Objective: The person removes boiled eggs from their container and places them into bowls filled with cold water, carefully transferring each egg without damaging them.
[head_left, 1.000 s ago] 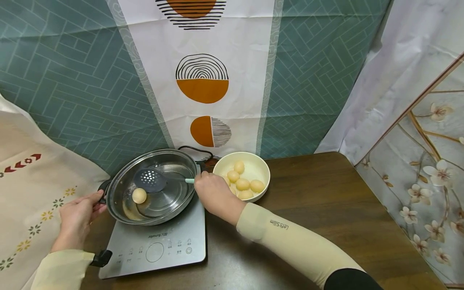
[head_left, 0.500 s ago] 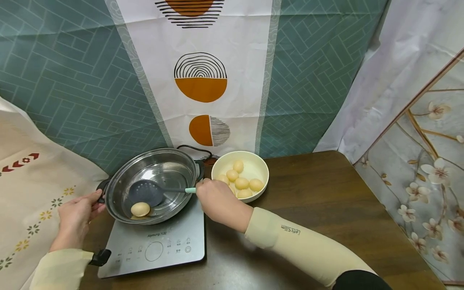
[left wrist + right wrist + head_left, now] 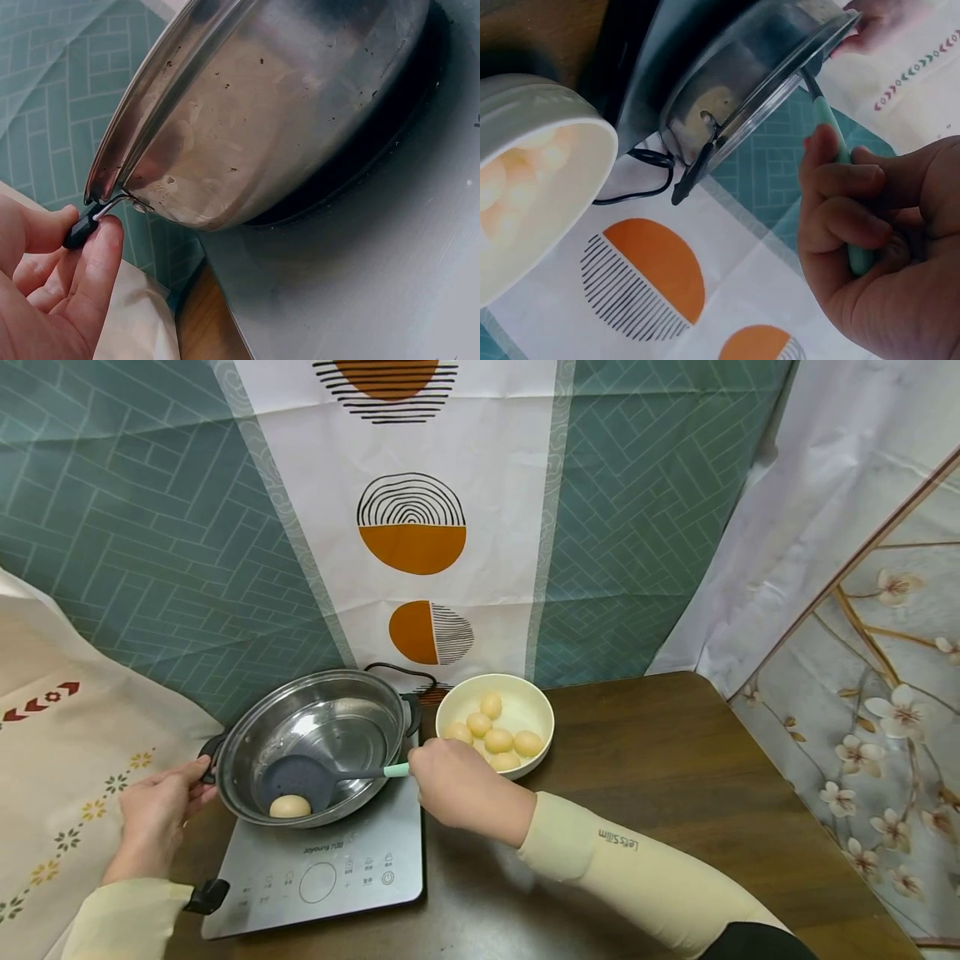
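Observation:
A steel pan [image 3: 345, 727] sits on the induction cooktop, with one egg [image 3: 290, 807] low against its near wall. My left hand [image 3: 159, 810] pinches the pan's black side handle [image 3: 81, 231] between thumb and fingers. In my right hand [image 3: 468, 789] is a slotted skimmer [image 3: 298, 781], its mint-green handle [image 3: 838, 142] wrapped by curled fingers in the right wrist view. The skimmer's dark head lies inside the pan, right beside the egg and overlapping it in view. To the right of the pan, a cream bowl [image 3: 538, 714] holds several eggs [image 3: 498, 741].
The cooktop [image 3: 367, 852] stands on a dark wooden table [image 3: 637, 760], its control panel facing me. A black cord [image 3: 401, 670] runs behind the pan. Patterned cloth [image 3: 412, 627] hangs at the back, and a beige cloth [image 3: 67, 727] drapes on the left.
The skimmer head has moved down toward the pan's near side, and the egg has shifted the same way. My right hand has come slightly nearer. The left hand stays on the handle.

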`<move>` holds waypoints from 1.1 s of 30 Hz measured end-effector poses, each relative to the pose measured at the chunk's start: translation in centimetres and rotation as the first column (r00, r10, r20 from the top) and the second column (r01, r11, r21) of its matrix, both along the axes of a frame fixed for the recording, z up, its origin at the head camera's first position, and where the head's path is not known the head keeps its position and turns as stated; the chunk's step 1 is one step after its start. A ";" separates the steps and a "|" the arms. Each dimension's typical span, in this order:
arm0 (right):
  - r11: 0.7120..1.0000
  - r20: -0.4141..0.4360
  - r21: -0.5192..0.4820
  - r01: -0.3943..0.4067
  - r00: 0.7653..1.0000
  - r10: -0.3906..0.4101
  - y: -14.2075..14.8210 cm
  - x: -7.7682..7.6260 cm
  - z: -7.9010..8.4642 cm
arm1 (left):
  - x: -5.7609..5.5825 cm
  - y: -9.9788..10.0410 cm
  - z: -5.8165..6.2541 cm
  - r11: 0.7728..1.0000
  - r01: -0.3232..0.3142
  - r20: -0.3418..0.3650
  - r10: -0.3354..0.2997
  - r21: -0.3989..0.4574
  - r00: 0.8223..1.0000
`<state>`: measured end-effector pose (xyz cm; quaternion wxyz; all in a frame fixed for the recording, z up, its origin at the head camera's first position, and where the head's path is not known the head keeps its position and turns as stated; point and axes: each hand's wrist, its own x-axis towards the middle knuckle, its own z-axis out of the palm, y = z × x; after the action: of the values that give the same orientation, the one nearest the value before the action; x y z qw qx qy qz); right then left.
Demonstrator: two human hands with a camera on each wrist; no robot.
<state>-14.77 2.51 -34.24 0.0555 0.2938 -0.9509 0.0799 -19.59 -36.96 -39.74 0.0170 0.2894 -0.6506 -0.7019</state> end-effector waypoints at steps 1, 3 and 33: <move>1.000 0.022 -0.017 0.005 1.000 -0.004 0.1 0.0 0.1 | 0.0 0.0 0.0 1.000 -0.001 0.001 0.001 0.000 1.000; 0.998 0.081 -0.051 0.021 0.997 -0.017 0.3 -0.1 0.3 | 0.0 0.0 -0.1 1.000 -0.005 0.005 0.005 -0.001 1.000; 0.923 0.468 -0.321 0.215 0.883 -0.043 3.7 -3.0 1.9 | 0.0 -0.2 -0.1 1.000 -0.005 0.023 0.005 -0.005 1.000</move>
<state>-17.77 6.17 -32.30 -0.1085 0.1867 -0.9237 0.3164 -19.62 -37.19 -39.82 0.0120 0.2990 -0.6518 -0.6969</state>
